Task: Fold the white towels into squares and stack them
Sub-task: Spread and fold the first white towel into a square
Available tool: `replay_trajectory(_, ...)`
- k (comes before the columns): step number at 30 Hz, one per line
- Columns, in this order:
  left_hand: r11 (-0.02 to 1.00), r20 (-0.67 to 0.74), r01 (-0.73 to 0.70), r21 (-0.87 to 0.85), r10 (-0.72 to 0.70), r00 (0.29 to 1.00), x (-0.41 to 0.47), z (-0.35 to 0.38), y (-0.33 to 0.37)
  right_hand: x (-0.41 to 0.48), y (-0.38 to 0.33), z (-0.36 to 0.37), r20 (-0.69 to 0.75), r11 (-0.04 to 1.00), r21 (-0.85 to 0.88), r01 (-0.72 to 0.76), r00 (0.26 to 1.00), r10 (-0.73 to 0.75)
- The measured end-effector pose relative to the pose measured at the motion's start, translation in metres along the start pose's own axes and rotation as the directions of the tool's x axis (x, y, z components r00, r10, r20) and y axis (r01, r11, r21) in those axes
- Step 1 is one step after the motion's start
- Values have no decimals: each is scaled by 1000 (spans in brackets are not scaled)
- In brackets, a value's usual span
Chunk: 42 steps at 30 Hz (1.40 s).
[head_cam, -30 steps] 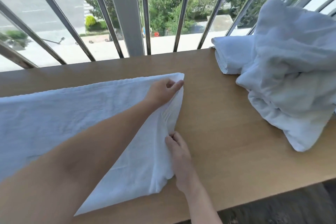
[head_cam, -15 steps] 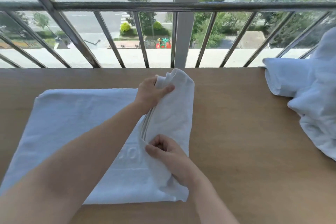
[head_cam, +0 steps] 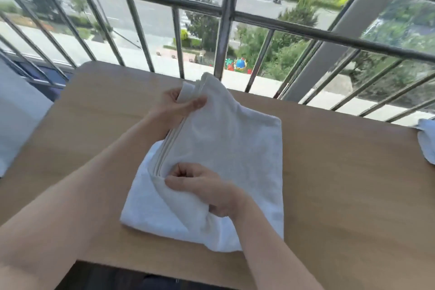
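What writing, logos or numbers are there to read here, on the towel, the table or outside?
No text can be read.
towel: no lettering shows on the visible face.
table: no label in view.
street: any signs are too small and blurred.

**Towel** (head_cam: 235, 148), white terry cloth, plain: lying in the middle of the wooden table (head_cam: 341, 183), folded into a rough square several layers thick. Its right edge and near right corner are resting flat on the tabletop. Its left edge, showing a stack of hemmed layers, is being held clear of the layer beneath. The left hand (head_cam: 174, 106) is pinching the far corner of that raised edge. The right hand (head_cam: 204, 188) is gripping the near end of the same edge, fingers curling into the cloth.

**Second towel** (head_cam: 427, 143), white, crumpled: lying at the table's right side, mostly cut off by the frame edge.
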<state>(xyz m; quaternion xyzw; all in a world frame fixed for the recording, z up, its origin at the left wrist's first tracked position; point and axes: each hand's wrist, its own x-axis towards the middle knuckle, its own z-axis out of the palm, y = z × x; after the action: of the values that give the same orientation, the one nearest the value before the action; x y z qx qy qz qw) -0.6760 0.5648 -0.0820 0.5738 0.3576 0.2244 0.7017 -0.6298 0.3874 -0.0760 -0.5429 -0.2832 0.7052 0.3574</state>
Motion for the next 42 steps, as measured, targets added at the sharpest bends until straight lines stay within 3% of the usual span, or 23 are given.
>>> replay_trajectory(3,999,-14,45,12,-45,999,7,-56,-17,52,0,33,-37,991,-121,-52,998,48)
replay_trajectory(7,946,-73,159,282,-144,987,30,-106,-59,105,23,67,-253,943,-287,-170,963,96)
replay_trajectory(9,915,-180,224,336,-171,969,35,-118,-78,119,37,79,-322,924,-321,-206,942,98)
replay_trajectory(11,915,-249,231,331,-151,957,35,-126,-91,125,46,88,-380,922,-320,-219,921,87)
replay_trajectory(17,831,-237,226,507,-118,964,48,-126,-108,130,50,92,-399,942,-258,-216,912,100)
replay_trajectory(22,793,-299,236,561,-72,951,55,-122,-102,125,48,79,-429,975,-178,-136,902,48)
replay_trajectory(24,784,-291,205,587,-32,956,52,-122,-98,117,49,66,-568,975,-207,-79,821,-54)
replay_trajectory(27,784,-214,88,614,58,975,47,-124,-85,98,52,35,-758,906,-414,-90,586,-288)
replay_trajectory(29,846,-208,58,529,63,976,43,-127,-78,81,58,13,-762,768,-602,-220,447,-469)
replay_trajectory(30,882,-224,59,468,53,973,41,-129,-76,73,64,2,-741,672,-663,-330,411,-530)
replay_trajectory(32,912,-280,62,406,60,958,38,-139,-78,62,77,-17,-743,521,-666,-534,415,-524)
replay_trajectory(34,906,-358,103,411,56,932,37,-148,-85,58,87,-26,-786,469,-618,-632,476,-395)
replay_trajectory(37,872,-381,256,418,-88,920,37,-151,-103,63,106,-31,-779,341,-627,-700,561,-282)
replay_trajectory(39,873,-356,320,367,-186,916,36,-148,-112,65,111,-32,-779,307,-627,-716,567,-268)
replay_trajectory(42,909,-318,314,276,-222,922,24,-149,-109,68,112,-33,-791,300,-612,-732,556,-257)
